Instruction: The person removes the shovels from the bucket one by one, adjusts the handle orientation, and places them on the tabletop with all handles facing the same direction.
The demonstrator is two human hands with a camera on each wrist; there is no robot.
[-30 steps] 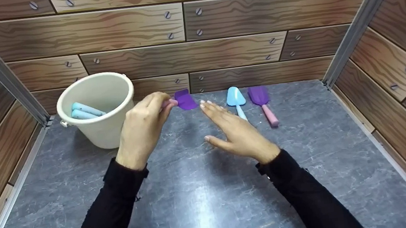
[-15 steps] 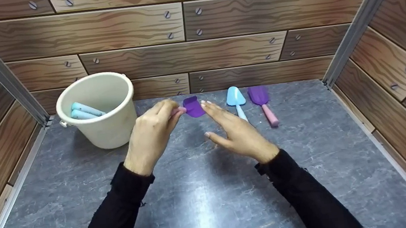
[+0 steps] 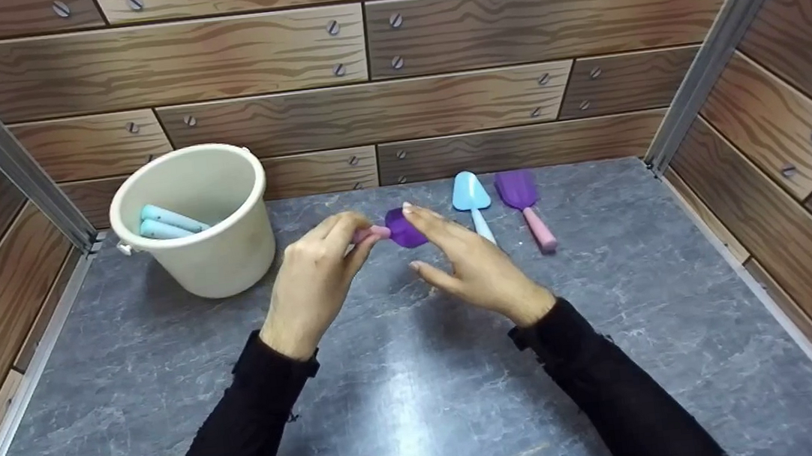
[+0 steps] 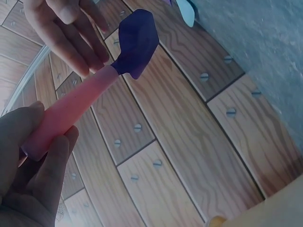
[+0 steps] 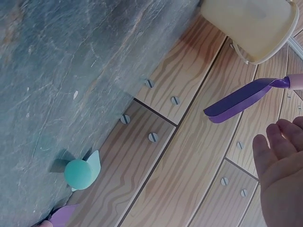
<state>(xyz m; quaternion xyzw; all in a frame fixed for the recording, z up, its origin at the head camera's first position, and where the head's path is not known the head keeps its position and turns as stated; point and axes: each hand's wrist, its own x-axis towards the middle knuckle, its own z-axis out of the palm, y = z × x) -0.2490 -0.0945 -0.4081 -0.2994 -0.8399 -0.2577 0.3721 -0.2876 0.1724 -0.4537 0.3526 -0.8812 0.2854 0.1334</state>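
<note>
My left hand point(image 3: 318, 286) grips a toy shovel by its pink handle point(image 4: 71, 111), above the grey surface in the middle. The shovel's purple blade point(image 3: 404, 230) points right, toward my right hand point(image 3: 474, 270). That hand is open, fingers extended and thumb apart; its fingertips overlap the blade's far end in the head view. Seen from the right wrist, the blade point(image 5: 246, 99) shows nearly edge-on, beside the fingers. In the left wrist view, thumb and fingers wrap the handle's lower end.
A cream bucket point(image 3: 229, 265) stands at left, with two light-blue handles point(image 3: 165, 221) inside. Behind my right hand lie a light-blue trowel point(image 3: 470, 192) and another purple shovel with a pink handle point(image 3: 517, 190). Wood-patterned walls point(image 3: 267, 54) enclose the back and sides.
My left hand has moved right and toward me, away from the bucket, bringing the shovel's blade up to my right fingertips. The right hand has barely moved.
</note>
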